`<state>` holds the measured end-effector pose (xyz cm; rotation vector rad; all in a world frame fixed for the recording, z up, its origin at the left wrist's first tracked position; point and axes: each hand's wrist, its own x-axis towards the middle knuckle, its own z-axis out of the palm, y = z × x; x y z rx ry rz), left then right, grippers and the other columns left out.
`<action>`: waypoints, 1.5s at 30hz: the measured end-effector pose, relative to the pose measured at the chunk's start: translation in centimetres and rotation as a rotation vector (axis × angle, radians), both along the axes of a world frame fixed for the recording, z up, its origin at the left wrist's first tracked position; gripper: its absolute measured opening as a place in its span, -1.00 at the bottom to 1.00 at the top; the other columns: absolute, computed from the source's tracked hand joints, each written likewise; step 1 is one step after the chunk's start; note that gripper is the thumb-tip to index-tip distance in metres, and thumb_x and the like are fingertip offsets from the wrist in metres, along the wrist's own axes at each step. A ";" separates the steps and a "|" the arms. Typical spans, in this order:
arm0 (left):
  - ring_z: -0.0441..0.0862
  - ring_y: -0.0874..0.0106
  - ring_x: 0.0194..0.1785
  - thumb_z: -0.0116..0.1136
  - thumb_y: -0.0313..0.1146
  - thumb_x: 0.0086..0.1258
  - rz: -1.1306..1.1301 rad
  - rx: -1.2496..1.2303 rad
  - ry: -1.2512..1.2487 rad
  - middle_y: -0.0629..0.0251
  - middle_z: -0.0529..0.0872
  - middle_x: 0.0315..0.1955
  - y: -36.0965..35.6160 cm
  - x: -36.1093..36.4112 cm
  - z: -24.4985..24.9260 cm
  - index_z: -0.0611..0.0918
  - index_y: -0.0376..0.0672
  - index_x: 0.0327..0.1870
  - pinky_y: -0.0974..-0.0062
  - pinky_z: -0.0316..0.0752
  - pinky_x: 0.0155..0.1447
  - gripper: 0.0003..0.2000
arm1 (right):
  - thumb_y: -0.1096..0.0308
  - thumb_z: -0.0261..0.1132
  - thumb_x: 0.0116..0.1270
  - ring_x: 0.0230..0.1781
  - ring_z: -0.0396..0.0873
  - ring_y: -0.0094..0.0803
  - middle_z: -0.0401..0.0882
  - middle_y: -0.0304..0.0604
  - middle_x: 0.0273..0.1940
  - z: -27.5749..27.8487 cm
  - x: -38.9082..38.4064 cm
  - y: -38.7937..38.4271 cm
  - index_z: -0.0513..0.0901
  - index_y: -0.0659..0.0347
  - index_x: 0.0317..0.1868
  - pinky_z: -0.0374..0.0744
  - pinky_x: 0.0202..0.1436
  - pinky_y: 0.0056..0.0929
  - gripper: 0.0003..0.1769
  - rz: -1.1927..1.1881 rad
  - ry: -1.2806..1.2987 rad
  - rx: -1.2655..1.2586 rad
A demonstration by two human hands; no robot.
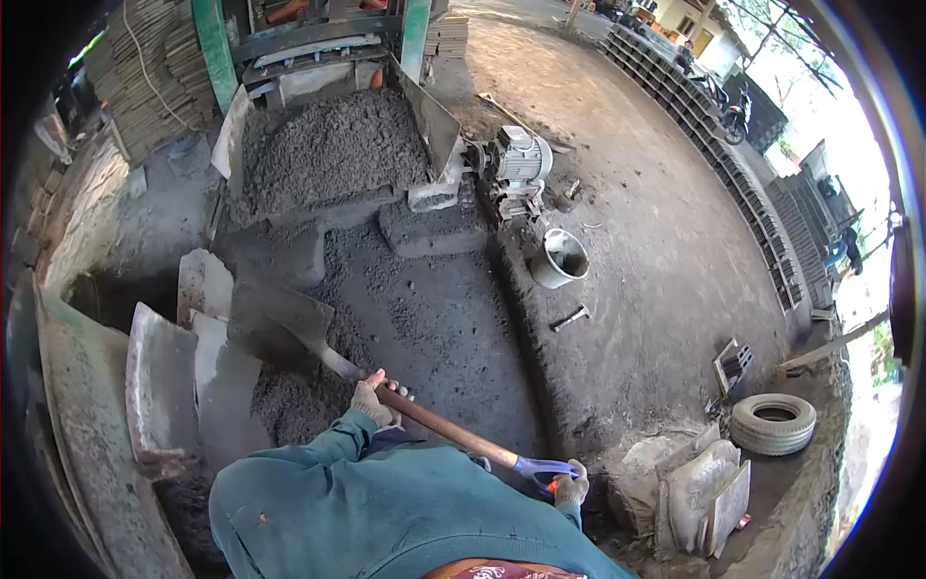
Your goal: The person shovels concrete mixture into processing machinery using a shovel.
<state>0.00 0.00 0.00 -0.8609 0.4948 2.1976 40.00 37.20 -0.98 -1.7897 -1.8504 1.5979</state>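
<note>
Across the front of my body I hold a shovel [449,427] in both gloved hands. My left hand [378,398] wraps round the wooden shaft, close to the metal socket. At the other end, my right hand [572,485] grips the blue D-shaped handle. The flat grey blade [280,320] points left, over the dark gritty mix [299,400] by some leaning slabs [166,381]. Ahead, a sloping hopper [333,145] is heaped with the same damp grey material, below a green machine frame [212,48].
An electric motor [521,154] sits right of the hopper. A white bucket [559,259] and a hammer [571,318] are on the ground nearby. At right lie a tyre [773,425] and broken slabs [699,487]. A ledge [526,333] edges the sunken floor. Blocks [709,130] line the yard.
</note>
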 end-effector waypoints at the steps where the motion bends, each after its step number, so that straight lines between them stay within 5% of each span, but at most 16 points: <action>1: 0.58 0.15 -0.23 0.31 -0.10 0.34 -0.012 0.082 0.090 0.26 0.58 -0.39 0.6 -0.2 0.6 0.55 0.01 -0.34 -0.14 0.45 0.10 -0.77 | 0.40 0.48 0.25 -0.18 0.68 -0.23 0.63 -0.14 0.03 1.2 -0.4 0.3 0.34 0.04 0.45 0.74 -0.21 -0.01 -0.22 0.078 -0.078 0.074; 2: 0.59 0.15 -0.22 0.31 -0.13 0.34 -0.022 0.165 0.179 0.27 0.58 -0.39 1.2 -0.5 1.3 0.55 0.01 -0.36 -0.13 0.45 0.10 -0.78 | 0.42 0.46 0.26 -0.18 0.68 -0.23 0.63 -0.13 0.03 2.5 -0.9 0.6 0.35 0.08 0.43 0.75 -0.24 0.01 -0.26 0.156 -0.157 0.147; 3: 0.59 0.16 -0.22 0.31 -0.13 0.33 -0.038 0.148 0.287 0.28 0.58 -0.40 -4.3 -4.4 3.6 0.56 0.00 -0.37 -0.13 0.45 0.10 -0.78 | 0.40 0.46 0.27 -0.19 0.68 -0.22 0.62 -0.11 0.04 2.2 -5.1 -5.7 0.38 0.10 0.41 0.75 -0.23 0.01 -0.29 0.113 -0.065 -0.069; 6: 0.64 0.19 -0.16 0.31 -0.13 0.34 -0.065 0.304 0.531 0.32 0.62 -0.36 -3.2 -7.7 5.7 0.59 0.01 -0.33 -0.16 0.44 0.14 -0.80 | 0.30 0.43 0.33 -0.18 0.70 -0.15 0.60 0.02 0.10 8.9 -7.7 -7.5 0.46 0.22 0.34 0.77 -0.24 0.00 -0.39 -0.082 0.198 -0.524; 9: 0.65 0.22 -0.13 0.32 -0.09 0.33 -0.146 0.338 0.647 0.34 0.63 -0.32 -3.7 -10.1 8.7 0.61 0.02 -0.31 -0.15 0.44 0.20 -0.79 | 0.27 0.37 0.39 -0.12 0.70 -0.11 0.60 0.06 0.12 7.6 -9.2 -7.5 0.43 0.29 0.37 0.77 -0.26 0.05 -0.40 -0.225 0.274 -0.616; 13: 0.65 0.22 -0.09 0.31 -0.04 0.35 -0.204 0.357 0.672 0.34 0.62 -0.30 -3.2 -9.6 10.1 0.62 0.02 -0.29 -0.14 0.43 0.24 -0.76 | 0.46 0.25 0.42 0.02 0.69 -0.07 0.57 0.18 0.19 7.0 -9.3 -9.3 0.43 0.40 0.37 0.77 -0.14 0.00 -0.47 -0.141 0.238 -0.354; 18: 0.55 0.25 -0.27 0.29 -0.01 0.37 -0.058 0.128 0.439 0.36 0.57 -0.36 -0.9 -3.9 9.0 0.53 0.02 -0.35 0.00 0.44 0.09 -0.71 | 0.60 0.38 0.18 0.32 0.51 -0.26 0.54 0.01 0.32 4.7 -4.7 -8.5 0.41 0.30 0.44 0.36 0.43 -0.40 -0.24 0.425 -0.329 0.041; 21: 0.55 0.24 -0.28 0.29 -0.03 0.38 -0.088 0.073 0.339 0.35 0.56 -0.40 0.4 0.2 7.4 0.50 0.02 -0.36 -0.01 0.43 0.08 -0.71 | 0.52 0.46 0.15 0.08 0.66 -0.31 0.68 -0.06 0.13 1.3 1.3 -7.2 0.45 0.16 0.44 0.57 0.17 -0.34 -0.22 0.305 -0.402 -0.117; 23: 0.54 0.24 -0.32 0.25 -0.14 0.41 -0.136 0.036 0.246 0.33 0.54 -0.44 1.4 2.5 7.6 0.48 0.01 -0.35 -0.03 0.44 0.09 -0.77 | 0.48 0.46 0.19 -0.07 0.70 -0.33 0.73 -0.09 -0.03 1.4 4.3 -7.6 0.57 0.18 0.30 0.61 0.04 -0.29 -0.38 0.235 -0.386 -0.093; 25: 0.53 0.24 -0.34 0.23 -0.21 0.42 -0.181 -0.011 0.168 0.32 0.54 -0.45 2.3 4.6 7.6 0.47 0.00 -0.34 -0.04 0.44 0.09 -0.80 | 0.47 0.43 0.22 -0.09 0.69 -0.33 0.74 -0.09 -0.07 6.8 4.7 -9.5 0.63 0.19 0.22 0.62 0.03 -0.28 -0.49 0.137 -0.388 -0.052; 31: 0.54 0.25 -0.34 0.19 -0.33 0.39 -0.305 0.175 0.339 0.32 0.50 -0.46 4.9 5.4 7.4 0.43 -0.03 -0.35 -0.11 0.48 0.17 -0.84 | 0.39 0.21 0.39 -0.26 0.67 -0.29 0.72 -0.18 -0.23 -6.3 15.1 -6.8 0.70 0.29 -0.06 0.64 -0.16 -0.22 -0.77 -0.247 -0.080 -0.309; 36: 0.56 0.24 -0.35 0.19 -0.30 0.35 -0.298 0.244 0.431 0.29 0.53 -0.47 7.1 1.9 11.2 0.48 -0.03 -0.38 -0.05 0.47 0.10 -0.86 | 0.40 0.20 0.37 -0.40 0.65 -0.26 0.70 -0.17 -0.32 -4.9 12.7 -6.8 0.70 0.25 -0.13 0.64 -0.38 -0.24 -0.81 -0.419 0.195 -0.383; 38: 0.55 0.26 -0.40 0.19 -0.25 0.40 -0.239 0.179 0.478 0.29 0.52 -0.47 7.9 -0.5 14.9 0.48 -0.04 -0.37 0.01 0.47 0.00 -0.83 | 0.40 0.19 0.36 -0.46 0.64 -0.25 0.69 -0.16 -0.35 -2.8 9.9 -6.5 0.70 0.24 -0.16 0.64 -0.47 -0.25 -0.83 -0.497 0.317 -0.406; 40: 0.52 0.28 -0.45 0.14 -0.08 0.51 -0.125 0.135 0.571 0.29 0.51 -0.49 8.5 -3.8 17.8 0.47 -0.06 -0.39 0.06 0.49 -0.12 -0.70 | 0.35 0.27 0.31 -0.53 0.60 -0.24 0.62 -0.15 -0.45 3.8 5.7 -6.5 0.66 0.20 -0.25 0.59 -0.55 -0.27 -0.88 -0.289 0.597 -0.623; 43: 0.48 0.32 -0.52 0.23 -0.09 0.43 0.003 0.008 0.547 0.32 0.50 -0.55 8.5 -11.6 16.4 0.46 -0.04 -0.46 0.10 0.50 -0.24 -0.68 | 0.28 0.32 0.29 -0.59 0.53 -0.22 0.52 -0.18 -0.53 14.4 -2.8 -10.6 0.59 0.14 -0.30 0.55 -0.52 -0.22 -0.86 -0.203 0.834 -0.760; 45: 0.51 0.35 -0.50 0.29 -0.12 0.38 -0.015 -0.129 0.701 0.37 0.50 -0.51 8.5 -15.9 13.4 0.52 -0.02 -0.30 0.06 0.54 -0.33 -0.76 | 0.22 0.30 0.32 -0.55 0.54 -0.23 0.53 -0.20 -0.51 17.3 -4.3 -10.8 0.57 0.12 -0.25 0.54 -0.45 -0.24 -0.83 -0.203 0.936 -0.771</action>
